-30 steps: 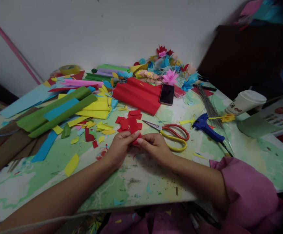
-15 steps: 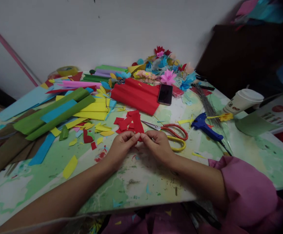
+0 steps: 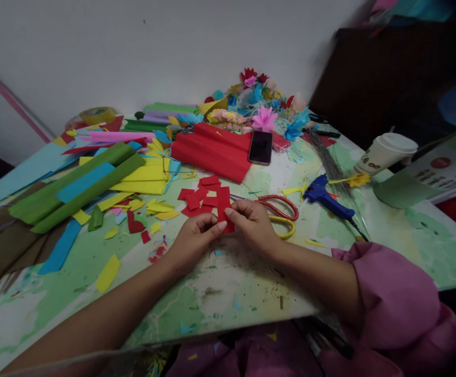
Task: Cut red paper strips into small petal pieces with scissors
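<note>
A strip of red crepe paper [image 3: 224, 199] stands upright between my two hands. My right hand [image 3: 253, 225] pinches its right edge between thumb and fingers. My left hand [image 3: 196, 235] has thumb and fingertips closed at the strip's lower left edge; its curled fingers are partly hidden. Several cut red paper pieces [image 3: 193, 199] lie just beyond my hands. Scissors with one red and one yellow handle [image 3: 284, 217] lie beside my right hand, their blades partly covered by it.
A blue glue gun [image 3: 328, 198] and a lidded paper cup [image 3: 387, 152] are at right. Behind lie a phone [image 3: 260, 147], a red crepe sheet [image 3: 212, 152] and a heap of paper flowers [image 3: 263, 99]. Green rolls [image 3: 82, 183] and yellow sheets [image 3: 145, 178] lie left.
The red strip now stands more fully in sight between my hands. My left hand has drawn slightly left and my right grip has shifted up the strip. The view has turned a little right.
</note>
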Motion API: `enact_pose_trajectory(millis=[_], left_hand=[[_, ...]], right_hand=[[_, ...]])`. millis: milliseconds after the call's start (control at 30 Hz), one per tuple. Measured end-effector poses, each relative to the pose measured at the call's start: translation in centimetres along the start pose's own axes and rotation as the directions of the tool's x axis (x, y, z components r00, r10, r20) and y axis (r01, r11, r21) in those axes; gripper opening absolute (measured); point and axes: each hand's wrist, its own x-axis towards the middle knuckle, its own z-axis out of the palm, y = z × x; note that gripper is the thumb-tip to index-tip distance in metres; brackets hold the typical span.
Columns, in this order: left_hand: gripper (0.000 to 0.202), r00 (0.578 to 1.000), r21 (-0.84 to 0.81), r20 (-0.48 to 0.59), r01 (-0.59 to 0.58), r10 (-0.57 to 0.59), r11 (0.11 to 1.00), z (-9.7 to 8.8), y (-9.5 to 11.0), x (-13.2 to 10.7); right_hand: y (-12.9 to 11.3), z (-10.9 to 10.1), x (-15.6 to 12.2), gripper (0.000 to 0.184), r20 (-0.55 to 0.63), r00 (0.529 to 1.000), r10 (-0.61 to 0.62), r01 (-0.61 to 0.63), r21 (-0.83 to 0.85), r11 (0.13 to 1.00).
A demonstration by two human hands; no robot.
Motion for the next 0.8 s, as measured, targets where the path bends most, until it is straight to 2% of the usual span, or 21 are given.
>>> enact_pose_trajectory(millis=[233,567,667,800], left_hand=[[0.035,0.998,0.072,0.05,0.046,-0.049,0.996,0.06,0.13,-0.15],[0.033,0.993,0.197,0.121,-0.028,0.003,0.98,-0.01,0.16,0.13],[0.035,0.994,0.206,0.111,-0.034,0.011,0.978,-0.01,0.06,-0.03],[0.041,0.998,0.187,0.061,-0.023,0.012,0.982,0.12,-0.1,-0.14]], right_hand=[[-0.25,-0.21,-0.02,0.032,0.017,1.0,-0.01,0.01,0.027,1.0],[0.05,-0.51,0.47,0.035,-0.047,0.999,-0.001,0.003,0.025,1.0],[0.0,-0.35,0.35,0.035,-0.058,0.998,-0.013,0.014,0.017,1.0],[-0.17,-0.2,0.05,0.035,-0.013,1.0,-0.025,0.025,0.05,0.998]])
